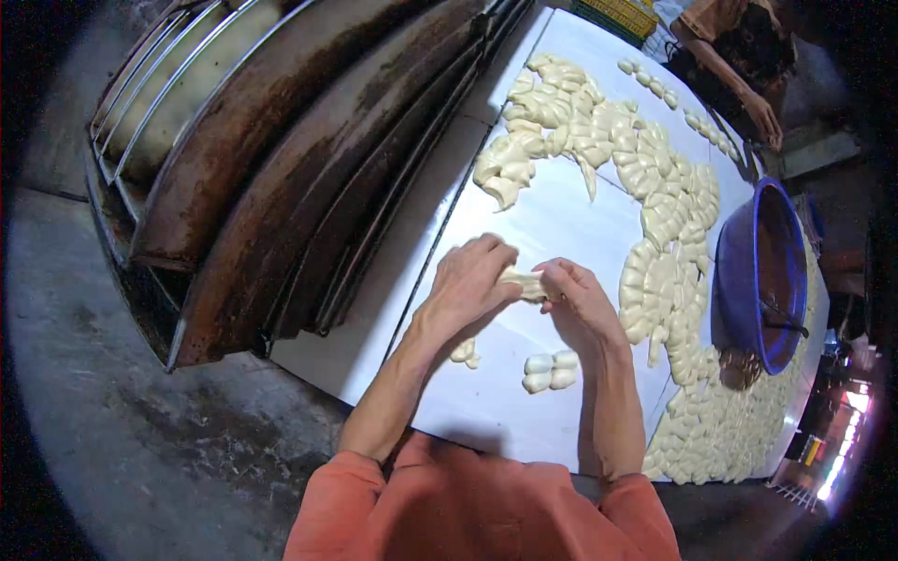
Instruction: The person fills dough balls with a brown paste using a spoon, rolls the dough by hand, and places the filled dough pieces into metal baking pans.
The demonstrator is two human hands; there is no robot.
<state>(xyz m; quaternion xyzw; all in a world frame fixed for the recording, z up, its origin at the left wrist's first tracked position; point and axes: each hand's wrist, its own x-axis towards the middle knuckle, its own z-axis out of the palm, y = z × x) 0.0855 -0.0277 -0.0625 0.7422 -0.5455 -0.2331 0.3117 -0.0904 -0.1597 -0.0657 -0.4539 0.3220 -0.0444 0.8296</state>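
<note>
My left hand (472, 280) and my right hand (571, 290) grip a pale, elongated strip of soft dough (523, 283) between them, over the white tabletop (486, 411). The left fingers are bent, with the thumb at the strip's end, and the right thumb and fingers pinch its other end. Below and left of the strip lies a small dough scrap (464, 353). A little group of short dough pieces (547, 371) sits near my right forearm. Joined, segmented dough pieces (655, 280) cover the table in a curving band beyond my hands.
Stacked rusty metal trays and racks (271, 187) stand at the left. A blue plastic tub (786, 234) with a dark handled tool is at the right. Another person's arm (730, 75) reaches in at top right, near a yellow crate (617, 19). Smaller dough pieces (711, 439) crowd the lower right.
</note>
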